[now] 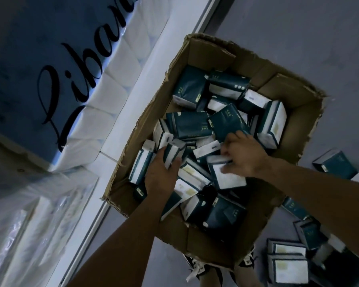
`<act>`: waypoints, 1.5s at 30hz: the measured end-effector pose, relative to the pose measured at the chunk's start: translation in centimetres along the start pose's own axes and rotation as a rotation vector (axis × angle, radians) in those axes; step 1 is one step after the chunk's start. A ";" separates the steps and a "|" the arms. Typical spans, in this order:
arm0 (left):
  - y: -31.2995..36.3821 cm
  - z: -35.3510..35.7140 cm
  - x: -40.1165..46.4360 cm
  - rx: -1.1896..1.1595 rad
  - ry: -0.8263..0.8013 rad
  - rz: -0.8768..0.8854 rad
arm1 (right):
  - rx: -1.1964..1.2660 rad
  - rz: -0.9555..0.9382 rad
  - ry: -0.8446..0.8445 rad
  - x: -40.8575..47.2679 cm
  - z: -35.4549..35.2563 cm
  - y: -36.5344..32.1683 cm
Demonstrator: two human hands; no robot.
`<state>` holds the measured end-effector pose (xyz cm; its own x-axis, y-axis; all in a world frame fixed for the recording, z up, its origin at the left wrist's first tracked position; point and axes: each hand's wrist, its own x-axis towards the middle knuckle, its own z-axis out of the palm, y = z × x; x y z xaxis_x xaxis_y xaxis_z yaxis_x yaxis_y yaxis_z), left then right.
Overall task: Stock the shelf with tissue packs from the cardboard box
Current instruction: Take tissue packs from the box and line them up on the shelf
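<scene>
Clear plastic wrap covers the bulk paper packs (19, 224) at 8 o'clock; above them, at 10 o'clock, a large wrapped pack (56, 65) bears black script of which only "Liba" can be read. A pale shelf edge (120, 129) runs diagonally just beside the left wall of the cardboard box (145, 112), leaving a narrow strip between them. The box stands open on the grey floor (298, 27), its flaps torn and ragged along the rim. Inside lie many dark teal and white tissue packs (189, 125), jumbled at all angles; their small print is too blurred to read. The left hand (162, 172), at centre, grips one upright tissue pack (173, 152) with curled fingers. The right hand (240, 156), just beside it toward 3 o'clock, has its fingers spread and pressing on a white-faced pack (226, 175). Bare floor lies open at 1 o'clock. More loose packs (286, 264) lie on the floor at 4 to 5 o'clock.
</scene>
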<state>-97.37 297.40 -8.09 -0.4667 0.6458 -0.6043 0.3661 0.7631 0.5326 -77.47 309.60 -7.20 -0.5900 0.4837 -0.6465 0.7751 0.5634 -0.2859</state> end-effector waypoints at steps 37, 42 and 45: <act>12.2 -9.9 -11.3 -0.895 -0.441 -0.274 | 1.633 0.229 -0.222 -14.1 -16.2 -4.9; 15.3 -13.4 -16.0 -0.916 -0.492 -0.213 | 1.663 0.199 -0.206 -19.3 -21.3 -7.3; 17.7 -16.5 -19.3 -0.953 -0.515 -0.126 | 1.692 0.183 -0.169 -22.7 -24.7 -8.6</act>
<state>-95.15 297.98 22.73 0.0171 0.6676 -0.7444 -0.5391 0.6331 0.5554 -76.33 310.28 27.45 -0.5307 0.3228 -0.7837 0.2479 -0.8251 -0.5077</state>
